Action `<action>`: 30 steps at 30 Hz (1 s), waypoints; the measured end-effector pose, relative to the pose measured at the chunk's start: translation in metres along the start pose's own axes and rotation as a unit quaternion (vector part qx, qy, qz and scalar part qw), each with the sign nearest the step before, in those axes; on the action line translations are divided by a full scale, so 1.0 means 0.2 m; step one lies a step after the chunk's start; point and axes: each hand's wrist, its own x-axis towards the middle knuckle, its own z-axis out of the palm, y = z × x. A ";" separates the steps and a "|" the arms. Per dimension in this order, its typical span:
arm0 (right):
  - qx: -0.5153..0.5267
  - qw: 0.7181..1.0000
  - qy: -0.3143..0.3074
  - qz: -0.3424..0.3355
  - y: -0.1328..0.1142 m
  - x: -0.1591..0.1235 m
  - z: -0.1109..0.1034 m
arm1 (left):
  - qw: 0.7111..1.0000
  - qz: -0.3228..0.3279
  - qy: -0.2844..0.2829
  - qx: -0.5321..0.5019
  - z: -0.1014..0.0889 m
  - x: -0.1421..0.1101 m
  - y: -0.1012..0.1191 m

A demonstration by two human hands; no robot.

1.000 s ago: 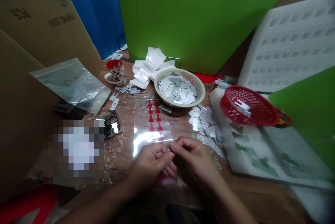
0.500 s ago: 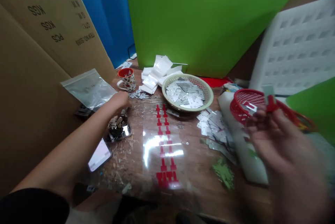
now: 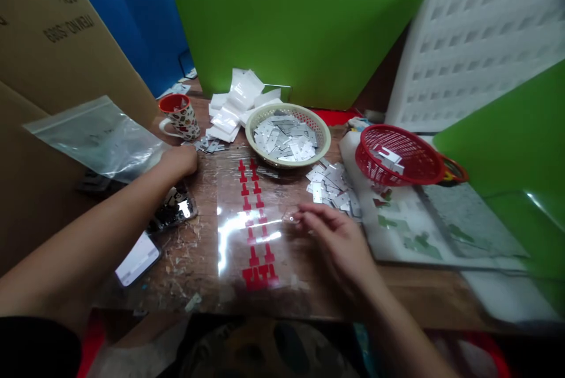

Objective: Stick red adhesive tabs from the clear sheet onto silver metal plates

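My left hand point(image 3: 180, 160) is curled shut beside a heap of small grey metal pieces point(image 3: 212, 145), below a patterned mug point(image 3: 182, 120). What its fingers hold, if anything, is hidden. My right hand point(image 3: 338, 239) has its thumb and fingertips together at the right side of a clear plastic sheet point(image 3: 232, 204), close to a tiny white ring point(image 3: 291, 219). I cannot make out anything between those fingertips. Red T-shaped pieces point(image 3: 253, 255) lie on the sheet in two columns, with several bunched at the near end. Loose metal plates point(image 3: 329, 183) lie just beyond my right hand.
A cream basket point(image 3: 326, 139) of metal plates stands at the back. A red basket point(image 3: 415, 157) with a few plates sits on white foam point(image 3: 368, 207) at right. At left are a plastic bag point(image 3: 101, 136), dark small parts point(image 3: 170, 213) and a phone point(image 3: 138, 259).
My right hand has moved left from the red basket to the clear sheet, and the plate with the red piece no longer shows in it. My left hand stays near the mug. The view has shifted right.
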 end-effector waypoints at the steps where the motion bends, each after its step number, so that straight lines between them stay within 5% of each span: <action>1: -0.063 0.997 -0.045 -0.001 0.04 -0.03 0.02 | 1.000 -0.012 0.006 0.013 -0.01 -0.01 0.00; 7: -0.335 0.913 -0.179 -0.150 0.19 -0.15 0.15 | 0.995 -0.004 0.096 0.020 -0.14 -0.14 0.10; 9: -0.386 0.887 -0.192 -0.168 0.20 -0.17 0.18 | 0.990 0.030 0.123 -0.057 -0.13 -0.26 0.16; 10: -0.416 0.872 -0.197 -0.168 0.20 -0.19 0.20 | 0.974 0.058 0.128 -0.180 -0.11 -0.32 0.19; 14: -0.508 0.827 -0.189 -0.147 0.20 -0.22 0.23 | 0.784 -0.002 -0.041 -0.619 0.09 -0.61 0.30; 17: -0.526 0.819 -0.179 -0.145 0.21 -0.23 0.24 | 0.649 -0.117 -0.158 -0.735 0.27 -0.76 0.35; 18: -0.524 0.820 -0.179 -0.144 0.21 -0.23 0.24 | 0.631 -0.135 -0.170 -0.745 0.32 -0.80 0.36; 23: -0.486 0.844 -0.184 -0.133 0.23 -0.21 0.24 | 0.597 -0.166 -0.173 -0.766 0.44 -0.85 0.39; 30: -0.474 0.852 -0.168 -0.145 0.27 -0.23 0.24 | 0.574 -0.157 -0.182 -0.783 0.43 -0.88 0.42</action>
